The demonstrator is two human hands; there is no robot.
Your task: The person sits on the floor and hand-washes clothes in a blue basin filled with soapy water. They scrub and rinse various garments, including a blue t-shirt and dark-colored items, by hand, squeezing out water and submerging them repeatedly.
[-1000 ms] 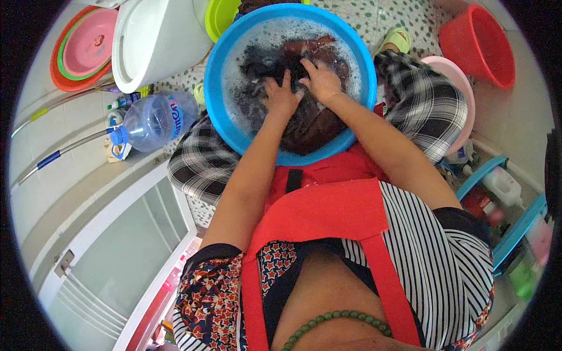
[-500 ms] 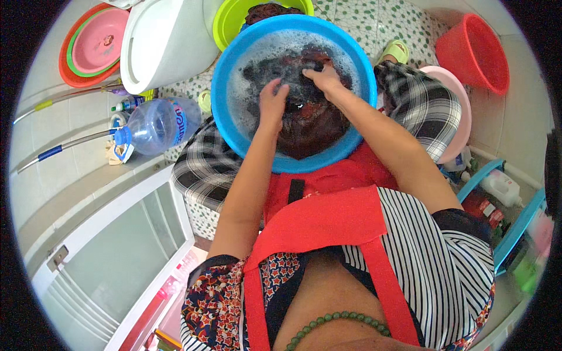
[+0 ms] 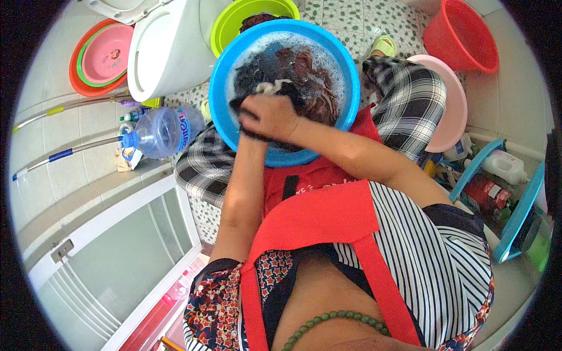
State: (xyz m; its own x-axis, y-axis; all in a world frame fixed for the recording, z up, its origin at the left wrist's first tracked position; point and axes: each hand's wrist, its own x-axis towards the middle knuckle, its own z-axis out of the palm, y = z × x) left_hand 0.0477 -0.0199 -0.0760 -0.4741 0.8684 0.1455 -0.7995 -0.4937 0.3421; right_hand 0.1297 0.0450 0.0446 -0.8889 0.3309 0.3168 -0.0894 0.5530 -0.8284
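A bright blue basin (image 3: 219,99) sits between my knees, full of foamy water and dark wet laundry. Bunched over its near left side is a black cloth (image 3: 291,96), with a pale cream strip at its far edge. My right hand (image 3: 272,115) is closed on this cloth, knuckles up, pressed over my left hand. The cloth also wraps round my left hand (image 3: 253,144), which is mostly covered and closed on it from below. Reddish-brown laundry (image 3: 310,73) floats on the basin's far right side, apart from my hands.
Behind the basin stands a lime-green tub (image 3: 225,26) with dark laundry, beside a white toilet (image 3: 170,52). A clear water jug (image 3: 161,131) lies at left. To the right are a red bucket (image 3: 465,41), a pink basin (image 3: 453,111) and a blue-edged rack (image 3: 512,216) with bottles.
My hands were apart over the soaking laundry. Now they have come together at the near left side, with the black cloth lifted between them. The view has shifted slightly.
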